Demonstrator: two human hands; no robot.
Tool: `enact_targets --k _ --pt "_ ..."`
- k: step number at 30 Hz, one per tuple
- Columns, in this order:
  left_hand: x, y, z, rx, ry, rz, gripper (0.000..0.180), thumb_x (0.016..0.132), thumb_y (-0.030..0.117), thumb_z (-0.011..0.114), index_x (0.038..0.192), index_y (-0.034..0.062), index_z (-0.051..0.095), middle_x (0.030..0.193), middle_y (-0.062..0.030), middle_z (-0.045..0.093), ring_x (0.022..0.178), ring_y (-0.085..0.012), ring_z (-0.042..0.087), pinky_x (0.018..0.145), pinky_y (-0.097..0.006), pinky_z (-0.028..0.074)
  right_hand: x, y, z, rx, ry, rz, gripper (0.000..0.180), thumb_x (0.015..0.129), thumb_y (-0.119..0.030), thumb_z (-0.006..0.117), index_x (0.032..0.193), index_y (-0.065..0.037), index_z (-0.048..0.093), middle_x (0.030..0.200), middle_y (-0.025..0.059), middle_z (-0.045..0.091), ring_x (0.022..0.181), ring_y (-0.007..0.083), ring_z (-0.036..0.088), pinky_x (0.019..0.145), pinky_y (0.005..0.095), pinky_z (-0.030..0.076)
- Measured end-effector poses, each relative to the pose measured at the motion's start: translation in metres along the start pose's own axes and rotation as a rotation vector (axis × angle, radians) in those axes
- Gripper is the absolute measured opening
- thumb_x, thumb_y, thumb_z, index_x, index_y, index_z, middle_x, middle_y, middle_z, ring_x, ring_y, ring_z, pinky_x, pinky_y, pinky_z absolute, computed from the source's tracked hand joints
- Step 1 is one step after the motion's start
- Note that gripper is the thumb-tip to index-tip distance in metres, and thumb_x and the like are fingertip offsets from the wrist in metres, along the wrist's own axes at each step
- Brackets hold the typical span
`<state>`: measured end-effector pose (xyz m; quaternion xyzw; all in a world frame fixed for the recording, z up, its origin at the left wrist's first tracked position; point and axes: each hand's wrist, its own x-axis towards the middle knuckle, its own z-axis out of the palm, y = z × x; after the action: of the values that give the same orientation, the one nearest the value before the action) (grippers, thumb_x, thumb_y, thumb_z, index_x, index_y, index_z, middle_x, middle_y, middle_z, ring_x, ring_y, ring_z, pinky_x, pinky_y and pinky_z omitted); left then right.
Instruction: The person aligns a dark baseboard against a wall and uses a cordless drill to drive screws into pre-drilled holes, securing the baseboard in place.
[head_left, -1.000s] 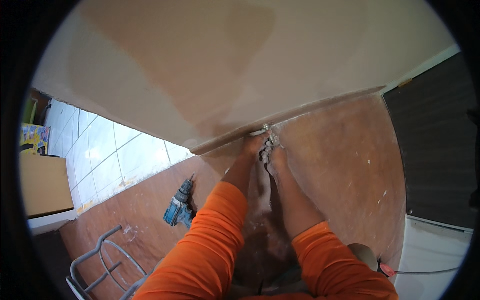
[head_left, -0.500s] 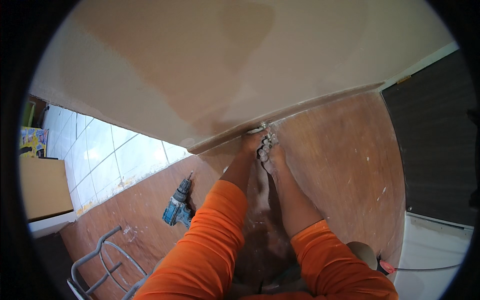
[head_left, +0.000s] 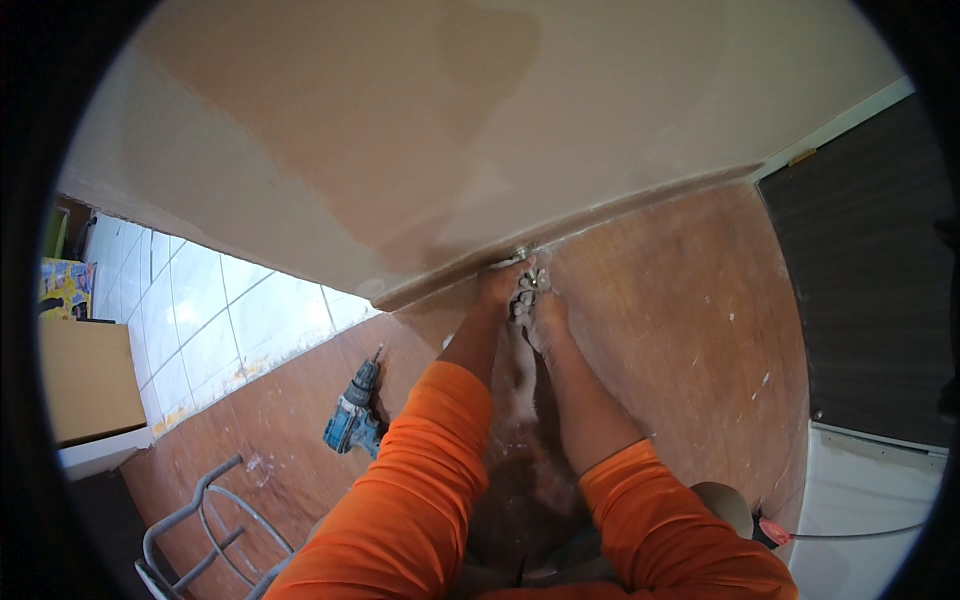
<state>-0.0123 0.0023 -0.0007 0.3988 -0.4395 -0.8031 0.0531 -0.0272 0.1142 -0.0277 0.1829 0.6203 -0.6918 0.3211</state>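
My left hand (head_left: 497, 283) is at the foot of the beige wall, its fingers curled beside a small pale, shiny piece (head_left: 521, 255) on the skirting. Just right of it and a little nearer, my right hand (head_left: 548, 318) is closed as well. Between the hands shows a lumpy, dusty whitish-grey thing (head_left: 524, 303); its kind is not clear, and the fingers partly cover it. A blue and black cordless drill (head_left: 353, 408) with a bit fitted lies on the floor, left of my left forearm.
The brown wooden floor (head_left: 680, 310) meets the wall (head_left: 330, 130) along a low skirting (head_left: 640, 212). A grey tubular metal frame (head_left: 190, 510) stands at lower left, and white tiles (head_left: 230, 310) lie beyond the wall's end. To the right are a dark door (head_left: 870, 280) and a cable (head_left: 860, 537).
Both hands stay at the skirting, with small shifts of the fingers around the lumpy thing. The whole view has moved slightly; the drill lies where it was.
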Motion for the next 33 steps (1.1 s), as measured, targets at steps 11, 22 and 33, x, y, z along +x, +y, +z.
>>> enact_targets --k 11,22,33 --pt "0.008 -0.009 -0.003 -0.019 -0.042 0.063 0.044 0.081 0.016 0.085 0.118 -0.0004 0.067 0.111 -0.008 0.069 0.094 -0.0214 0.068 0.084 -0.035 0.055 0.0 -0.001 0.002 -0.033 0.087 0.013 0.047 0.105 -0.033 0.044 0.09 0.003 0.071 0.077 0.0109 0.067 0.067 0.0232 0.064 0.062 0.0415 0.049" --pt "-0.003 0.0 -0.001 0.02 -0.003 0.097 0.061 0.074 0.02 0.09 0.124 -0.0018 0.064 0.124 -0.0107 0.068 0.11 -0.0233 0.064 0.097 -0.035 0.049 0.01 0.005 -0.003 0.081 -0.046 0.008 0.024 0.101 -0.016 0.043 0.087 -0.007 0.061 0.065 0.0059 0.055 0.049 0.0221 0.054 0.041 0.0374 0.041" --pt "0.001 -0.005 0.0 0.048 0.04 0.097 0.062 0.074 0.018 0.089 0.127 -0.002 0.063 0.124 -0.0095 0.067 0.109 -0.0233 0.064 0.096 -0.036 0.05 -0.013 -0.017 0.003 0.159 -0.063 0.091 0.035 0.105 -0.032 0.049 0.088 -0.007 0.065 0.069 0.0043 0.06 0.054 0.0206 0.057 0.047 0.0341 0.043"
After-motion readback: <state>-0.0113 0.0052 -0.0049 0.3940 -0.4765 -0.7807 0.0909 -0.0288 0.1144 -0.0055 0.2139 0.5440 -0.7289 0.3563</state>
